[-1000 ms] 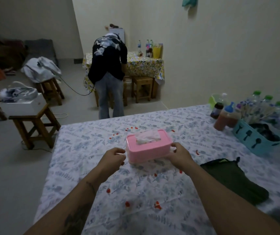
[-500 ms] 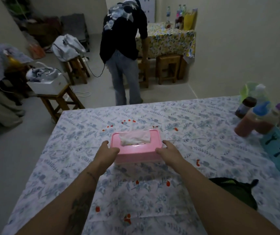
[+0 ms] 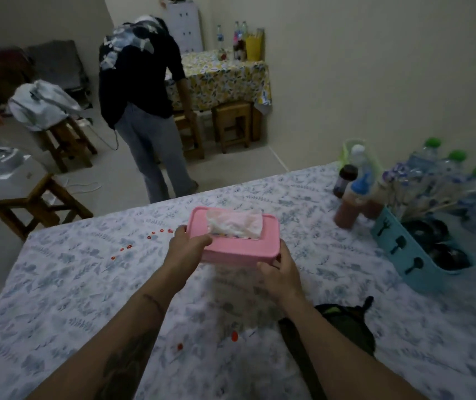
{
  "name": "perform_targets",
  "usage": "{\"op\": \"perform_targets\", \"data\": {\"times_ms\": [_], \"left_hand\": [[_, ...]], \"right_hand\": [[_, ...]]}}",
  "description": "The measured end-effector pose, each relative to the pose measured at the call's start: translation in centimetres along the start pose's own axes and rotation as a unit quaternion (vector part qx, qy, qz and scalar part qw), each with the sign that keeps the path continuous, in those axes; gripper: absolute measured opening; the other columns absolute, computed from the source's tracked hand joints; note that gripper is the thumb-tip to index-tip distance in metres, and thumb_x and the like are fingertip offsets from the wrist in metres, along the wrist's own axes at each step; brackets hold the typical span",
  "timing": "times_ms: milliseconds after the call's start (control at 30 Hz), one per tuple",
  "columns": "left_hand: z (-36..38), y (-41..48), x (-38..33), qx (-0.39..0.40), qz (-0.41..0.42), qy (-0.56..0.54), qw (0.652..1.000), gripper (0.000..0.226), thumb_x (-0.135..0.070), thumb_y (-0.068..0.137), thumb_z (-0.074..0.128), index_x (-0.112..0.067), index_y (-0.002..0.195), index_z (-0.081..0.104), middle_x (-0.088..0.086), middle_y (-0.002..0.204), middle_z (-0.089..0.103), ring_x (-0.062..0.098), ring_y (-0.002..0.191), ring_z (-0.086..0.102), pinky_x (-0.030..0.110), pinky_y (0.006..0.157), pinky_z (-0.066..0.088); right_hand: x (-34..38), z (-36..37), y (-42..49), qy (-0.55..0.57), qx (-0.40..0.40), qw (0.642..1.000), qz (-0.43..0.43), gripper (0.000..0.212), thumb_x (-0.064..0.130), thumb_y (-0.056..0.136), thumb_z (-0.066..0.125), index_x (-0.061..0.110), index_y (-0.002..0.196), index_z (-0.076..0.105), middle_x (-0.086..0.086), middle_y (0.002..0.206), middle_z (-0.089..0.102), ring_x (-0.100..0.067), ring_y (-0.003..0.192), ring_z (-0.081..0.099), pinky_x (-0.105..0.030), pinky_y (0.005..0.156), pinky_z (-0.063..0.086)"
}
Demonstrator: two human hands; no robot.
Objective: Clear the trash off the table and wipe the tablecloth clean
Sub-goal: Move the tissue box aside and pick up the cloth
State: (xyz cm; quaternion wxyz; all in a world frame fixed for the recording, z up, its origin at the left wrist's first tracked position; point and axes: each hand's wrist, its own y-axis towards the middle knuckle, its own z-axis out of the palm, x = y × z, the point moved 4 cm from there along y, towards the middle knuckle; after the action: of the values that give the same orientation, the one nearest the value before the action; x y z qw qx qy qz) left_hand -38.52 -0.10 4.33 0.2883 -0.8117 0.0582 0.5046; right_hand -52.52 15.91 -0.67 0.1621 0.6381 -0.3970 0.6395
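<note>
Left hand [image 3: 186, 247] and right hand [image 3: 281, 273] grip pink tissue box [image 3: 238, 246], tissue [image 3: 235, 222] protruding.

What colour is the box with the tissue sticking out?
Pink. The tissue box, held between both hands, shows clearly in the head view.

Pink tissue box [image 3: 239, 246] above floral tablecloth [image 3: 72, 272], red scraps [image 3: 233, 336] scattered.

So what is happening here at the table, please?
A person is holding a pink tissue box with both hands, the left hand at its left end and the right hand at its near right corner. A tissue sticks out of the top. Small red bits lie scattered on the floral tablecloth, not yet wiped. Another person stands behind.
</note>
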Motion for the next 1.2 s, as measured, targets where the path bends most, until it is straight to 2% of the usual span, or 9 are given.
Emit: {"op": "perform_targets", "data": {"times_ms": [200,433,633,700,800,900,1000,1133,1200], "left_hand": [[10.8,1.0,-4.3,0.122,0.050,0.036,0.991,0.061,-0.013,0.096,0.056,-0.009,0.151,0.028,0.008,0.128,0.045,0.011,0.086,0.051,0.022,0.063,0.041],[19.1,1.5,-5.4,0.194,0.064,0.053,0.977,0.059,-0.004,0.093,0.053,-0.005,0.148,0.031,0.011,0.135,0.046,0.022,0.101,0.051,0.024,0.067,0.045],[22.6,2.1,-5.4,0.233,0.020,0.042,0.971,0.086,-0.020,0.071,0.058,-0.009,0.151,0.030,0.016,0.143,0.044,0.033,0.121,0.051,0.040,0.093,0.049],[23.2,2.4,-5.0,0.245,0.014,0.046,0.968,0.086,-0.019,0.071,0.058,-0.010,0.152,0.029,0.013,0.145,0.043,0.032,0.124,0.049,0.046,0.106,0.045],[23.3,2.1,-5.0,0.246,0.009,0.070,0.967,0.091,-0.021,0.068,0.057,-0.012,0.154,0.027,0.010,0.149,0.039,0.030,0.129,0.045,0.048,0.112,0.040],[22.7,1.6,-5.0,0.236,0.033,0.109,0.965,0.068,-0.009,0.089,0.055,-0.010,0.153,0.031,0.013,0.150,0.041,0.027,0.122,0.047,0.040,0.104,0.043],[21.4,1.2,-4.0,0.222,0.050,0.160,0.961,0.065,-0.009,0.095,0.054,-0.011,0.155,0.029,0.014,0.156,0.036,0.028,0.126,0.049,0.035,0.091,0.042],[17.7,-0.1,-1.5,0.187,0.071,0.183,0.962,0.055,-0.010,0.095,0.050,-0.015,0.148,0.042,0.008,0.147,0.048,0.010,0.091,0.060,0.027,0.077,0.050],[15.2,-1.0,0.2,0.158,0.083,0.179,0.967,0.050,-0.008,0.095,0.049,-0.016,0.144,0.049,0.007,0.142,0.053,0.011,0.092,0.058,0.026,0.074,0.049]], "right_hand": [[-0.7,-10.0,1.6,-0.019,-0.111,0.993,0.028,0.063,0.009,0.075,0.061,0.039,0.129,0.048,0.007,0.110,0.060,-0.017,0.100,0.056,-0.031,0.075,0.045],[-4.1,-16.1,2.1,-0.048,-0.166,0.982,0.073,0.080,0.022,0.069,0.064,0.046,0.140,0.036,0.004,0.130,0.059,-0.023,0.112,0.057,-0.044,0.094,0.049],[-6.3,-18.7,1.9,-0.025,-0.192,0.978,0.079,0.079,0.023,0.077,0.065,0.051,0.142,0.031,0.003,0.135,0.057,-0.022,0.118,0.055,-0.043,0.097,0.048],[-6.6,-19.1,1.8,-0.022,-0.194,0.978,0.070,0.079,0.021,0.079,0.062,0.051,0.144,0.029,0.004,0.137,0.055,-0.021,0.121,0.053,-0.040,0.099,0.046],[-6.6,-19.3,1.6,-0.026,-0.188,0.980,0.059,0.078,0.020,0.081,0.059,0.049,0.146,0.028,0.003,0.136,0.055,-0.021,0.122,0.053,-0.038,0.098,0.044],[-6.6,-19.2,1.2,-0.044,-0.160,0.984,0.067,0.070,0.028,0.081,0.061,0.044,0.144,0.032,0.003,0.131,0.057,-0.021,0.118,0.055,-0.039,0.097,0.045],[-7.1,-18.8,0.5,-0.080,-0.139,0.983,0.089,0.067,0.037,0.079,0.059,0.036,0.142,0.036,0.002,0.133,0.057,-0.020,0.117,0.056,-0.042,0.100,0.046],[-6.9,-17.6,-1.3,-0.141,-0.171,0.972,0.073,0.062,0.024,0.076,0.051,0.028,0.138,0.043,-0.002,0.128,0.057,-0.021,0.114,0.055,-0.042,0.098,0.048],[-6.6,-16.2,-2.7,-0.174,-0.166,0.970,0.039,0.060,0.016,0.080,0.052,0.025,0.138,0.044,-0.001,0.125,0.053,-0.021,0.113,0.054,-0.042,0.095,0.048]]}}
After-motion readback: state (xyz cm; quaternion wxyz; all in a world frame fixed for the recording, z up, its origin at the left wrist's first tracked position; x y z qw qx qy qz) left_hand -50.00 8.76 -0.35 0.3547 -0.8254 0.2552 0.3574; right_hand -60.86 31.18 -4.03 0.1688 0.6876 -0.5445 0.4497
